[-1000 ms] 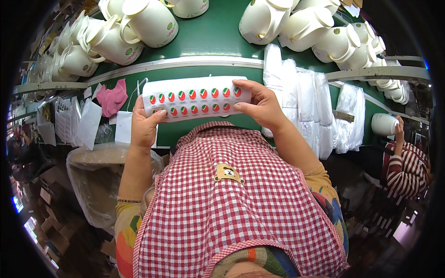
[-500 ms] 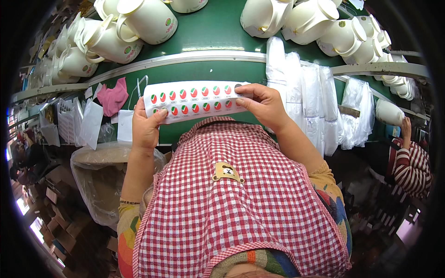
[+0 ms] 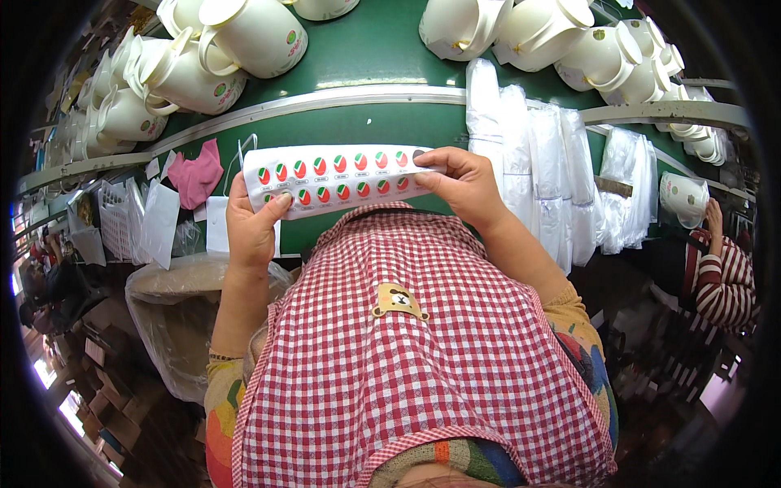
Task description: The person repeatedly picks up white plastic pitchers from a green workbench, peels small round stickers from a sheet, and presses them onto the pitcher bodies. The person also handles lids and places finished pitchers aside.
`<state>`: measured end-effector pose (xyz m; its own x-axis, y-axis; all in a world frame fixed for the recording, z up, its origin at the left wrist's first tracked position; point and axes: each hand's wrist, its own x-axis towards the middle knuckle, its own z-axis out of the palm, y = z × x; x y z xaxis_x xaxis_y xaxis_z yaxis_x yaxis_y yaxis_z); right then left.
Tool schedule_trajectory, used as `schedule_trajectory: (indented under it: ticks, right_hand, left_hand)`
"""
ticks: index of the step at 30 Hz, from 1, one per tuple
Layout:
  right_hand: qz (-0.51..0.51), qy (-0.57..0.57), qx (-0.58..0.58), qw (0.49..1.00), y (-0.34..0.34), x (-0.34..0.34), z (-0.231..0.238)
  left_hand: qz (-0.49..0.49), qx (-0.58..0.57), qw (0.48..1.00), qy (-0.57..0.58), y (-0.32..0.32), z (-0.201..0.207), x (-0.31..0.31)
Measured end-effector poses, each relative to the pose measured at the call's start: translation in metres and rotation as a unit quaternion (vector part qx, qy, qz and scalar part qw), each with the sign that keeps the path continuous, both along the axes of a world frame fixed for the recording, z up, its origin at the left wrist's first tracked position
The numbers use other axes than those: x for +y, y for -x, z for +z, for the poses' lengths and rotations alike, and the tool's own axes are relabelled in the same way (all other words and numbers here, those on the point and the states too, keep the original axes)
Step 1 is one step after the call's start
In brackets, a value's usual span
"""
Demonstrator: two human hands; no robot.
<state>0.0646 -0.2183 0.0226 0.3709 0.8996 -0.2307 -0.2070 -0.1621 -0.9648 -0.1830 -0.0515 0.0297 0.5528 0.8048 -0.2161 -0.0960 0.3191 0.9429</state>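
Nearest, a red-and-white checked apron (image 3: pixel 407 358) with a small bear patch (image 3: pixel 399 301) on the chest.

Just above it, a white sticker sheet (image 3: pixel 333 179), long and narrow, held level across the front between both hands. Two rows of small round red-and-green stickers on it, with one darker bare spot at the right end of the top row.

Left hand (image 3: pixel 250 224) closed around the sheet's left end, thumb pressed on the lower row. Right hand (image 3: pixel 464 183) gripping the right end, thumb and forefinger pinched at the top corner by the bare spot.

Left of the hands, a bin (image 3: pixel 175 317) lined with clear plastic, a pink cloth (image 3: pixel 197 172) and some white bags (image 3: pixel 159 220) hanging at the table edge.

Right of the hands, a stack of clear plastic bags (image 3: pixel 537 171) draped over the edge.

Beyond the sheet, a green belt (image 3: pixel 366 53) with a pale metal rail (image 3: pixel 342 98) curving along it.

Farthest, cream jugs (image 3: pixel 244 32) with handles crowded on the belt, each with a small round red-and-green label like those on the sheet.

At far right, another person in a striped sleeve (image 3: pixel 720 281) holding one jug (image 3: pixel 682 197).
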Motion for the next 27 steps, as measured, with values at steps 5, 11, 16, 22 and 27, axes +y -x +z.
schedule_trajectory:
  ticks: [5,11,16,22,27]
  right_hand:
    - [0.002,0.001,0.051,0.999,0.000,0.000,0.001]
    - [-0.019,-0.024,0.088,0.996,0.001,-0.003,0.002]
    - [-0.050,-0.019,-0.393,0.918,-0.006,0.003,0.007]
    - [0.138,-0.164,-0.435,0.875,0.035,0.046,0.024]
    - [0.196,-0.114,-0.320,0.920,0.045,0.052,0.009]
  left_hand:
    - [0.002,0.014,1.000,-0.019,0.001,0.001,-0.001]
    - [0.000,0.010,1.000,-0.026,0.002,0.006,0.000]
    - [-0.007,0.012,1.000,0.022,-0.008,0.005,-0.005]
    - [-0.122,0.018,0.989,0.081,-0.034,0.008,-0.020]
    - [-0.163,0.040,0.979,0.118,-0.034,0.012,-0.025]
